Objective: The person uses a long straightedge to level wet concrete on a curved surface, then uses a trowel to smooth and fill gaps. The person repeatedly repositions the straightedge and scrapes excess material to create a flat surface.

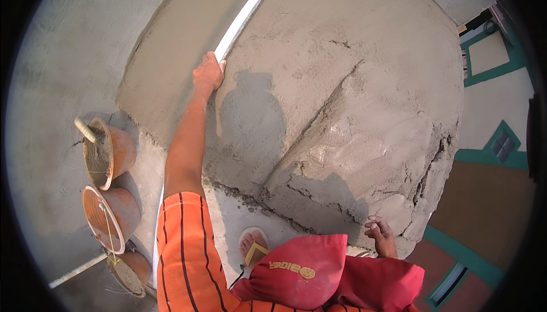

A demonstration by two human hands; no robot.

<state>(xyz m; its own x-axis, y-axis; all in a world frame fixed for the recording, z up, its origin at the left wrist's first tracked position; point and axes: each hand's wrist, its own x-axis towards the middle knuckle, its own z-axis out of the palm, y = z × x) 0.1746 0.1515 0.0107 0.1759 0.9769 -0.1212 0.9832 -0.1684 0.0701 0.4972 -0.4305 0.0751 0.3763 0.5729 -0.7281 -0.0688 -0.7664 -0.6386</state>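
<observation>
My left hand [209, 74] is stretched forward and closed around a long, pale straightedge [246, 17]. The straightedge lies along wet grey mortar [353, 112], its upper end running to the top of the picture. Left of it the mortar is smooth; to the right it is rougher, with a long ridge and cracks. At the lower right, my right hand [380, 232] hovers near the mortar's front edge, fingers bent and apart, with nothing visible in it. An orange sleeve with dark stripes [191, 243] covers my left upper arm.
Three orange buckets stand at the left: one with mortar and a pale handle [85, 130], a middle bucket [126, 212], and a lower bucket [137, 266]. A sandalled foot [252, 245] and red cloth [296, 272] are below. Green-trimmed walls [496, 107] lie beyond the right edge.
</observation>
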